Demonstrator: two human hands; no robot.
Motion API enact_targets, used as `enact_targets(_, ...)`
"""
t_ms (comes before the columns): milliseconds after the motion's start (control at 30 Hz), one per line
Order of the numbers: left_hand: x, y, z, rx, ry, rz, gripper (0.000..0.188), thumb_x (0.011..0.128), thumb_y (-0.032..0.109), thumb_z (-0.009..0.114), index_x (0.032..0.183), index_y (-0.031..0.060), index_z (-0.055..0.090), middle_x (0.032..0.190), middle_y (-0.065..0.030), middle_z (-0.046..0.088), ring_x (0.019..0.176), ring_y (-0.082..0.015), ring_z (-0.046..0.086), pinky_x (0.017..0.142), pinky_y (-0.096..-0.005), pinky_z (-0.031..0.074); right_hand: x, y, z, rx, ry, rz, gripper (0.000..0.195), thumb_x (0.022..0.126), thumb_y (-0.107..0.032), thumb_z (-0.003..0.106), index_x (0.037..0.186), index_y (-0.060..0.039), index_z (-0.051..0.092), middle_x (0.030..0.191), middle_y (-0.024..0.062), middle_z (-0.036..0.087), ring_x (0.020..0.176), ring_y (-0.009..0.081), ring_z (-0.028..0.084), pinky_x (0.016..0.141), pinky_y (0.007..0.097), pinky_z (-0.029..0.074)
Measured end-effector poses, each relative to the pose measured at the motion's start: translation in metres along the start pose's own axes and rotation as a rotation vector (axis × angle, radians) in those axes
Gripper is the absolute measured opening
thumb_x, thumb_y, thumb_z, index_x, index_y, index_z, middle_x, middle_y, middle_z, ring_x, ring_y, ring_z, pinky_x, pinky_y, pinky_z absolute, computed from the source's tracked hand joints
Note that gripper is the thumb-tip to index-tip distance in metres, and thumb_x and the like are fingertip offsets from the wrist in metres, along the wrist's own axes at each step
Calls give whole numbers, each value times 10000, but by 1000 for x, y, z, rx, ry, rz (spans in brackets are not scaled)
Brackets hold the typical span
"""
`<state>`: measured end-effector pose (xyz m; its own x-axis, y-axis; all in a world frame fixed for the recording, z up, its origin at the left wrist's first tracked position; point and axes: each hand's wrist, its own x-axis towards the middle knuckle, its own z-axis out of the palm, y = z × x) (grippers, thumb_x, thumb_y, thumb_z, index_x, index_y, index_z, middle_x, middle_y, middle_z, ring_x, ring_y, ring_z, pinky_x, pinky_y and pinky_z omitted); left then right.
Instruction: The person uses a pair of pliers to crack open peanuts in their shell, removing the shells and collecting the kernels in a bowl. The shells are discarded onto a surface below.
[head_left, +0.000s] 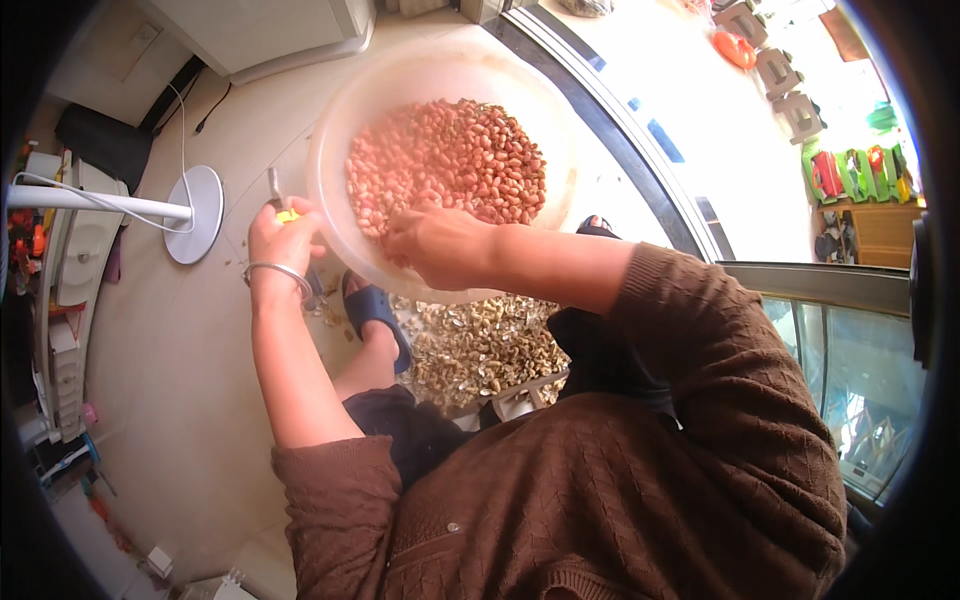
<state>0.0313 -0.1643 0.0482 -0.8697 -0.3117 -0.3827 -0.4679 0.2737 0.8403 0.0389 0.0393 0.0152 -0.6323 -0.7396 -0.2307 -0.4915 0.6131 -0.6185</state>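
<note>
A large translucent plastic basin holds a heap of shelled, red-skinned peanuts. My right hand reaches over the basin's near side, its curled fingertips at the edge of the peanuts; whether they pinch any is hidden. Left of the basin, close to its rim, my left hand grips a small tool with a metal end and a yellow part; its exact kind is unclear. A metal bangle circles my left wrist. Below the basin lies a spread of peanut shells, partly covered by the basin and my legs.
A white stand with a round base is on the tiled floor at left, a cable along its pole. A sliding-door track runs along the right. My slippered left foot rests beside the shells. Drawers line the far left.
</note>
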Motion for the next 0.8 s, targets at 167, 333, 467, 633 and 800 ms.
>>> enact_targets(167,-11,26,-11,-801,77,184,155,846,73,611,963,-11,552,1041,-143,589,836,-218,607,649,-265,515,-29,25,-39,-5,203,127,172,776,-76,583,916,-85,681,809,110,655,770,282,642,699,378,515)
enact_targets(333,-13,28,-26,-1380,-212,-19,197,894,56,538,1030,-77,486,1034,-196,568,919,-269,601,710,-359,542,5,87,-54,-198,460,484,432,731,8,524,1153,-79,545,1150,191,549,1024,360,552,854,426,470)
enact_targets(467,-7,30,-18,-1366,-224,-37,191,905,60,522,1032,-77,481,1024,-196,562,906,-264,592,725,-362,535,37,65,-43,-208,321,571,544,754,23,474,1291,-53,430,1267,179,452,1179,322,440,1008,424,403)
enact_targets(633,-5,31,-10,-1367,-244,-59,193,898,59,532,1035,-68,482,1007,-197,571,890,-259,594,728,-363,534,22,18,-20,38,103,256,555,752,-8,487,1298,-103,454,1294,178,425,1181,334,449,972,431,433)
enact_targets(800,-1,27,-6,-1341,-294,-69,204,904,62,532,1066,-59,504,1079,-177,565,937,-248,571,768,-346,516,15,58,-37,-698,71,198,355,797,-158,528,1144,-98,575,1066,102,599,813,186,615,590,324,532)
